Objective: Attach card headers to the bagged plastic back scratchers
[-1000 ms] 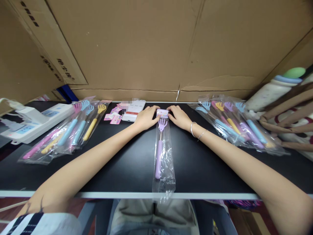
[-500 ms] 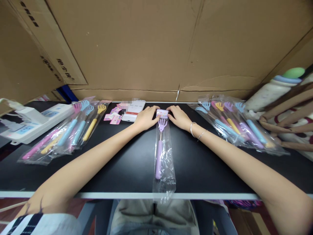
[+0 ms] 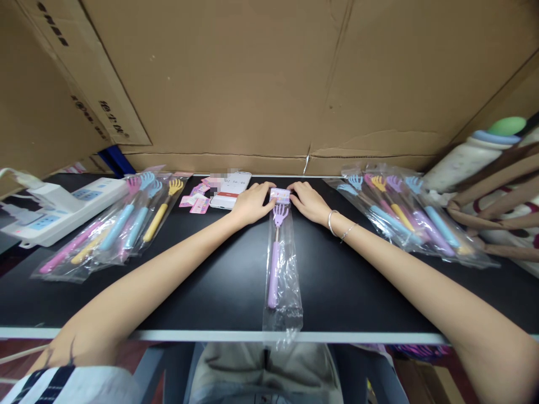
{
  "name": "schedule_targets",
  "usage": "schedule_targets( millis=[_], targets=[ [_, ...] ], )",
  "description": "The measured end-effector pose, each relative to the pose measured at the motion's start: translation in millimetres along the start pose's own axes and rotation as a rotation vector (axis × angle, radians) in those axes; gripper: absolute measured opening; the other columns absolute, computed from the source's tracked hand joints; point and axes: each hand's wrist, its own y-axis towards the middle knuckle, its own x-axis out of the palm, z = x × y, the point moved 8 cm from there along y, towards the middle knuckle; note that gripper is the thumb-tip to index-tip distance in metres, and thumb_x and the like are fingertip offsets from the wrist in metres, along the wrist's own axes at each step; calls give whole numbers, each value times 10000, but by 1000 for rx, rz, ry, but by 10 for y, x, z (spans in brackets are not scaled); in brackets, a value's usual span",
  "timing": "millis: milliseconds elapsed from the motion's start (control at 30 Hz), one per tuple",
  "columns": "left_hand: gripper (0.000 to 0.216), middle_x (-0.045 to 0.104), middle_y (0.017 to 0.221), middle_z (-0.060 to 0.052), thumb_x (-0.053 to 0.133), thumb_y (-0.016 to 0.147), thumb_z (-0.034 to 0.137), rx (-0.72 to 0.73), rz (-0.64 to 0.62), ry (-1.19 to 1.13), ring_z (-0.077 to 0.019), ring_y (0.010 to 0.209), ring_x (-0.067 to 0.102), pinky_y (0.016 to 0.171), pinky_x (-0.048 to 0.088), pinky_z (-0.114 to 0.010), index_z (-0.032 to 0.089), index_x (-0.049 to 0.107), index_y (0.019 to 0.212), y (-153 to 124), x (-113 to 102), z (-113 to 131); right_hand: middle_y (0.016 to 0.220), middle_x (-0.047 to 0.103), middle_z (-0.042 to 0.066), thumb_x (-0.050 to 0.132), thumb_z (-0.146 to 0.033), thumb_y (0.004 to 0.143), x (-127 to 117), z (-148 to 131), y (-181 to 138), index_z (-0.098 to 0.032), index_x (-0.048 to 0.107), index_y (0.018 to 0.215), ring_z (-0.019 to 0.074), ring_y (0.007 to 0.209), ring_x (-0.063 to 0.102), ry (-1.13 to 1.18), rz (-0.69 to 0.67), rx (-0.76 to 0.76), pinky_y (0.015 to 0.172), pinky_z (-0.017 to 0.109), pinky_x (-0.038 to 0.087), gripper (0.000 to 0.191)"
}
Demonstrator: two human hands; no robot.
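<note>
A purple back scratcher [image 3: 274,275] in a clear plastic bag [image 3: 291,280] lies upright in front of me, claw end away from me. A small pink printed card [image 3: 280,195] sits across the bag's top end, above the claw. My left hand [image 3: 255,203] is closed at the card's left edge, thumb and forefinger touching it. At the opposite edge, my right hand [image 3: 309,203] pinches in the same way, a bracelet on its wrist. How much of the bag lies under the fingertips is hidden. The bag's near end hangs over the table's front edge.
Bagged back scratchers [image 3: 135,224] lie at left beside a white power strip [image 3: 80,205], and more bagged back scratchers [image 3: 404,213] lie at right. Loose pink cards [image 3: 199,203] and a phone [image 3: 229,189] are behind my left hand. A bottle [image 3: 467,157] stands far right; cardboard [image 3: 269,84] walls the back.
The card and both hands stay in nearly the same place. The running time on the phone screen has advanced.
</note>
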Motion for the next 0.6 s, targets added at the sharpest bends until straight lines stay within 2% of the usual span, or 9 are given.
schedule_targets(
  millis=[600],
  targets=[
    [379, 624, 1205, -79, 405, 907, 383, -5, -1, -12, -241, 1089, 561, 868, 473, -370, 194, 492, 1224, 3, 1, -8, 1063, 622, 125, 443, -247, 872, 7, -7, -7, -164, 548, 1047, 271, 972, 518, -29, -7, 10, 847, 424, 458, 221]
  ],
)
